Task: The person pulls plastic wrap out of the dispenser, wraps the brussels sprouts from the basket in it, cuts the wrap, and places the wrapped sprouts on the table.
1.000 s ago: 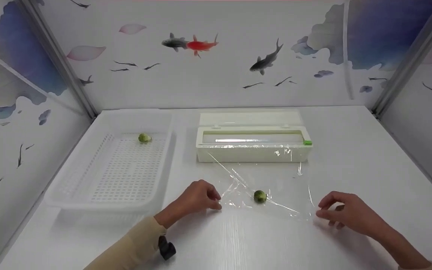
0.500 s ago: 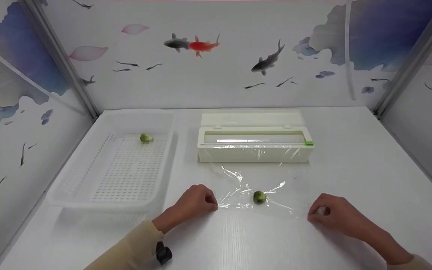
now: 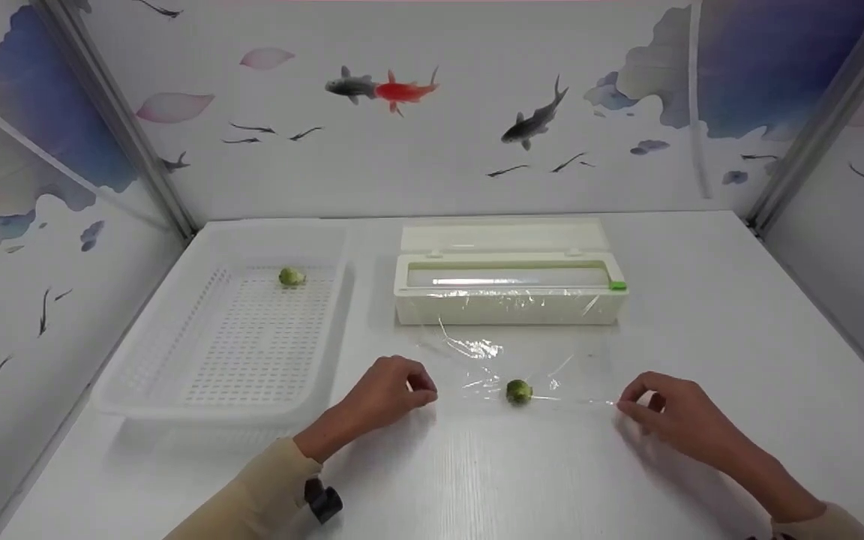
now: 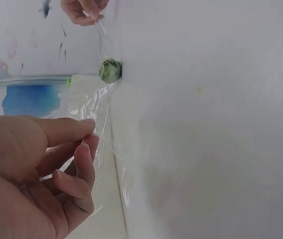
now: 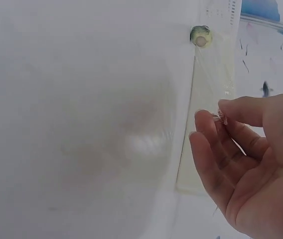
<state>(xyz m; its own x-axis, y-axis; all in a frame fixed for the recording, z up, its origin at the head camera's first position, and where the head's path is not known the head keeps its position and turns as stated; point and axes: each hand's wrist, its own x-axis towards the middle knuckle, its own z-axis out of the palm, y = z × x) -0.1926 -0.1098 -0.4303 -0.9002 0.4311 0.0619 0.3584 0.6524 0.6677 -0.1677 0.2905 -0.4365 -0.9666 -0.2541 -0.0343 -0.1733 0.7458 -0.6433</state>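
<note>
Film (image 3: 481, 349), clear and creased, is pinched at its near corners: the left hand (image 3: 387, 395) nips one between thumb and fingertip, and the right hand (image 3: 679, 421) holds a small bunched bit of the other the same way, its remaining fingers loosely bent. Between the hands, near the film's front edge, lies a small round green vegetable (image 3: 518, 392); whether it sits on or under the film I cannot tell. From there the film runs back over the front of a white dispenser box (image 3: 507, 256), whose lid is tipped back, with a roll (image 3: 507, 277) inside and a green tab (image 3: 617, 286) at its right front corner. Left of the box, a white perforated basket (image 3: 259, 345) holds a second green vegetable (image 3: 291, 277) towards its far end.
</note>
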